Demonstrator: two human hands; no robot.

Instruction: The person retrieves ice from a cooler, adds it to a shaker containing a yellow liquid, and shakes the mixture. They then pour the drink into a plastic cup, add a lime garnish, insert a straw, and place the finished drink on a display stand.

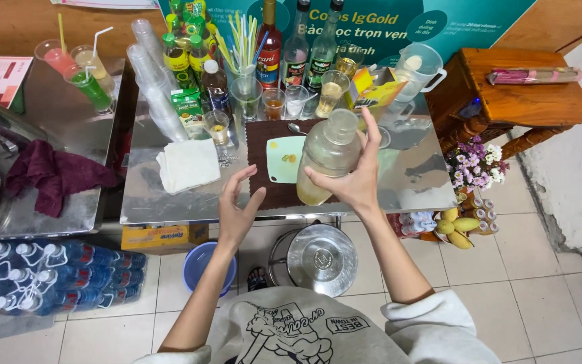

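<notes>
One shiny steel worktop (170,195) is seen beneath a tall, frosted translucent plastic shaker (329,156), held over its near edge, slightly tilted, long axis near-vertical, cap pointing up, pale yellowish inside. It is gripped by the right hand (358,176); the left hand (237,210) is spread, holding nothing.

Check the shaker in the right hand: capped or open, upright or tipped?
Capped and tilted. The clear shaker has its lid on, leaning top-right in the right hand; pale yellowish liquid sits low inside. The left hand is off it.
</notes>
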